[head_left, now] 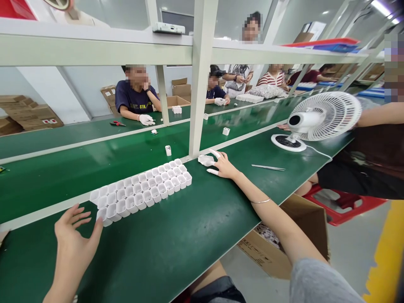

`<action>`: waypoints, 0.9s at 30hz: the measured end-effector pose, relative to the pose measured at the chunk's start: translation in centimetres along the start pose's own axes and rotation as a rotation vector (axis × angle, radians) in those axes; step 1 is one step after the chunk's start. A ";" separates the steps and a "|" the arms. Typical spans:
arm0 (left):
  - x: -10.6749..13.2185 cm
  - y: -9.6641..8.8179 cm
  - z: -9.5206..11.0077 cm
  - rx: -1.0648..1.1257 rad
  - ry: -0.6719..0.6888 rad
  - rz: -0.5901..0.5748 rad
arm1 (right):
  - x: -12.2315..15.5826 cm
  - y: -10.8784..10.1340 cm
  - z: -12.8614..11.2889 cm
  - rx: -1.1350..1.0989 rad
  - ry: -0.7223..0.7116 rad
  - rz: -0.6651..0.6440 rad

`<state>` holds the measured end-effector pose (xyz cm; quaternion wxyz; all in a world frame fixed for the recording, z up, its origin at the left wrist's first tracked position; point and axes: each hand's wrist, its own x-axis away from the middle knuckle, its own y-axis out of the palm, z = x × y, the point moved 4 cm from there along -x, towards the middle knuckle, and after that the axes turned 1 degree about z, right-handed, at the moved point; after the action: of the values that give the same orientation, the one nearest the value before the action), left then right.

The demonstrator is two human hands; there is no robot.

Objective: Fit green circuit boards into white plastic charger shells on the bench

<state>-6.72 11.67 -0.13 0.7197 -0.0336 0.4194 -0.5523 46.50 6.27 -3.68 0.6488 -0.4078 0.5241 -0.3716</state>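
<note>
Several rows of small, white, open-topped plastic cases (148, 198) stand packed together on the green worktop. At the left end of the block, my left hand (74, 233) is open, with its thumb against or very near the front corner case and the other fingers spread. My right hand (225, 166) reaches to the foot of the post with its fingers apart, white covers on the thumb and a fingertip. Beside its fingers lies a crumpled white item (205, 160); I cannot tell whether they touch it. Tweezers (268, 167) lie to the right of my right hand.
A white post (200, 84) rises behind the cases to an overhead shelf (94, 48). Single white cases, including one case (168, 150), sit on the green belt (135, 155). A fan (315, 120) stands at right; a cardboard box (268, 254) is below the edge. Co-workers sit opposite and at right.
</note>
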 end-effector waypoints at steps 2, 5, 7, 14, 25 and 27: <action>-0.1 0.0 0.0 0.005 0.019 0.009 | 0.1 0.1 0.1 0.007 0.005 -0.001; -0.1 0.1 0.0 -0.002 0.004 -0.008 | 0.1 0.4 0.1 -0.006 0.006 -0.014; 0.1 0.3 0.1 -0.012 -0.023 -0.044 | 0.1 0.5 0.1 -0.042 0.004 0.003; 0.4 0.6 0.6 -0.028 -0.115 -0.110 | 0.7 1.6 0.8 -0.194 0.061 0.106; 0.7 0.1 0.9 -0.027 -0.129 -0.126 | 0.5 2.1 -0.1 -0.246 0.084 0.060; 0.7 0.2 1.0 -0.026 -0.131 -0.130 | 0.5 2.2 -0.1 -0.266 0.124 0.074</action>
<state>-5.90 10.76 0.04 0.7078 -0.1062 0.3755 -0.5888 46.61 6.65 -5.93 0.5687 -0.4466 0.6225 -0.2993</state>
